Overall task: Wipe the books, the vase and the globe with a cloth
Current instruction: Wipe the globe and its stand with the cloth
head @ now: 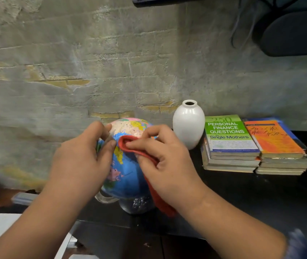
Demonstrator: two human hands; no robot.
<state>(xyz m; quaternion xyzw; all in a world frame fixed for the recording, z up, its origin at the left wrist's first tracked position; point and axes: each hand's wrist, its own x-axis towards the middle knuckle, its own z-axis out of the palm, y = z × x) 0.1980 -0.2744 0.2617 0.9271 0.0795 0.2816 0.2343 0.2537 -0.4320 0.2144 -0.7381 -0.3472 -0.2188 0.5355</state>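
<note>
- A person is standing at a dark table (pixel 242 199) set against a rough grey brick wall (pixel 74 62), and both bare forearms are reaching in from the bottom of the view.
- A small blue globe (pixel 128 176) with brightly coloured countries is sitting on a clear stand (pixel 135 203) near the table's left end.
- The left hand (pixel 81 157) is holding the globe's upper left side, with the fingers curling over the clear arc that is running around the ball.
- The right hand (pixel 167 161) is pinching a red cloth (pixel 139 149) between thumb and curled fingers and is pressing it against the globe's upper right face; the loose end of the cloth is hanging down under the wrist beside the stand.
- A white egg-shaped vase (pixel 188 124) is standing upright just to the right of the globe, close to the wall.
- Two stacks of books (pixel 251 157) are lying flat side by side to the right of the vase, and the left stack is reaching right up to it; whether they are touching cannot be told.
- A green cover about personal finance questions is topping the left stack and an orange cover is topping the right one.
- A dark padded shape (pixel 294 32) is hanging in the upper right corner.
</note>
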